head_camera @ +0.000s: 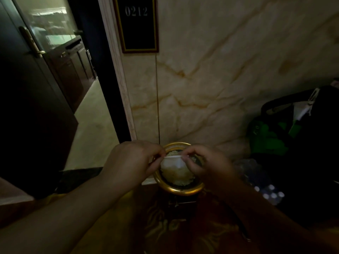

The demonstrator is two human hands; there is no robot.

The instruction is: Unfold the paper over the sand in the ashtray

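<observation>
Low centre of the frame: both hands are working over one round gold-rimmed ash urn [178,191] with a dark bowl, standing against the marble wall. The left hand [131,163] is pinching the left end of one small white paper cup [173,161], thumb and forefinger closed tight on its rim, the other fingers curled beneath. The right hand [207,165] is pinching the right end of the same rim, fingers bent round it. The rim is being squeezed flat between the two grips, so it is showing as a thin white line. The cup is hanging just above the bowl, centred over it, mouth toward the camera. Whether it is touching the pale granular heap [180,176] lying in the bowl, I cannot tell.

Count: two hands, one cup, one urn.

Upper centre: one black gold-framed door plaque [139,24] is reading 0212. Left of frame: one dark open door with a brass lever handle [33,45]. Right edge: one black-and-green bag [286,132] is sitting on the floor.
</observation>
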